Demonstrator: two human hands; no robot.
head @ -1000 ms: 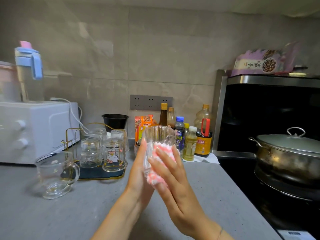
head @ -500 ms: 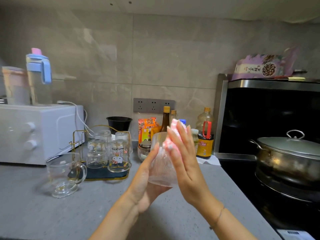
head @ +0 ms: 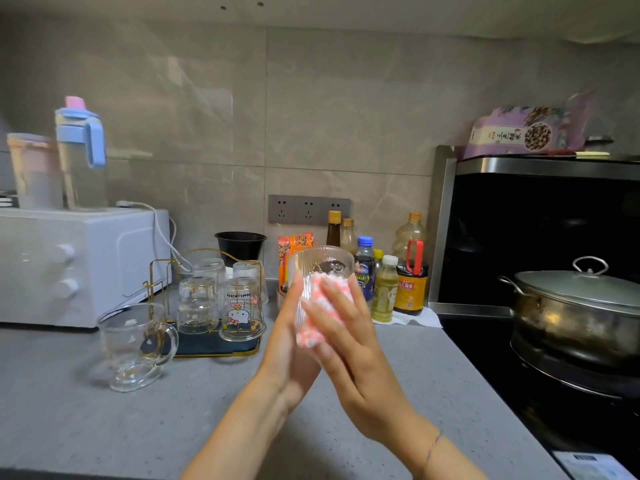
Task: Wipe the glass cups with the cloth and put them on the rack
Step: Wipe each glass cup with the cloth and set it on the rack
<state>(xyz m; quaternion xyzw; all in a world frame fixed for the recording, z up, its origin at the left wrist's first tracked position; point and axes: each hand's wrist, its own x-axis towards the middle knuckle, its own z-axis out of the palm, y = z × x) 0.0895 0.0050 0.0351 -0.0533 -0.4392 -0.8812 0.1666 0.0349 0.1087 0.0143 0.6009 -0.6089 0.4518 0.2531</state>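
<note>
Nearest, a ribbed cup of clear fluted glass is held above the speckled grey worktop by the left hand. The hand is closed about the cup's near side, and the far side of the grip is hidden. A pink-and-white cloth, soft and nubbly, is pressed flat against the cup's wall by the straight fingers of the right hand. The wiping of this cup is judged to be under way, and its placing not yet done. A little farther off, to the left, a handled mug of thin, smooth glass is stood on the worktop just beside the rack and not on it. Whether it has been wiped cannot be told, so it is reckoned as probably left to do. Beyond it the rack, a gold wire frame over a dark tray, is loaded with four upturned glasses: a printed glass, a plain glass and two fluted ones behind. These are taken as finished, so the task is judged well past halfway. Farthest back, sauce bottles and a white oven are ranged along the tiled wall.
</note>
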